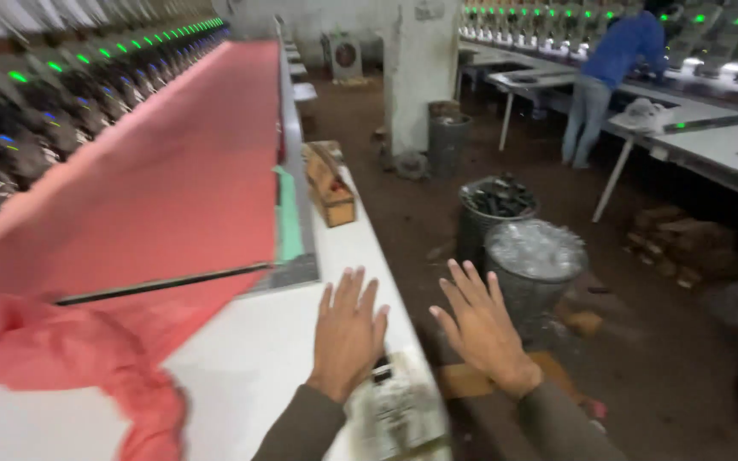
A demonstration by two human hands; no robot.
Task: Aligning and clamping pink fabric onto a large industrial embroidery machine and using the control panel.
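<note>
The left hand hovers flat over the white table of a long embroidery machine, fingers spread and empty, pinching nothing; whether the palm touches the surface cannot be told. The right hand is past the table's near edge, over the dirt floor, likewise open with fingers fanned and holding nothing. Both forearms, in dark olive sleeves, reach forward from the bottom of the view, palms down, wrists level. The thing nearest the left hand is a small blurred control box on the table just under its wrist; the loose pink fabric lies bunched on the table farther to the left of that hand, running on up under the row of green-lit stitching heads. To work well here, I judge the hands should stay low and flat, reach the fabric by sliding along the table, and keep clear of the dark frame bar and the heads. Beyond the table's edge stand two grey bins, and another person in blue bends over a far table.
</note>
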